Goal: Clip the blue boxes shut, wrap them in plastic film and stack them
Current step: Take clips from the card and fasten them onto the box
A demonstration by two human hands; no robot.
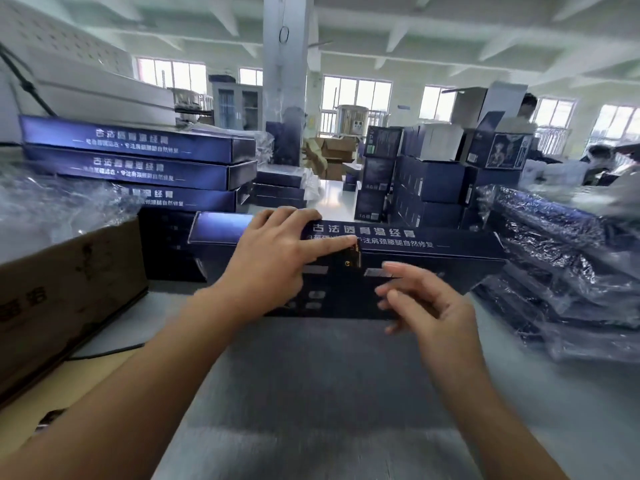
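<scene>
At the centre of the bench [311, 382] a blue box [433, 258] stands on its long edge, the face with white lettering tilted upward and a gold clasp [354, 258] on the dark side facing the person. The left hand [273, 261] comes in from 7 o'clock; its grip is closed on the box, fingers curled over the top edge and the thumb laid along the front, its tip just above the clasp. The right hand [426, 306], from 5 o'clock, hovers just before the box's front with its grip loosely spread and holding nothing; blur hides whether the fingertips touch. At 10 o'clock lies a stack of blue boxes [138, 150], at 9 o'clock a cardboard carton [69, 271] topped with plastic film [52, 202], and at 3 o'clock film-wrapped boxes [571, 258] in a pile.
</scene>
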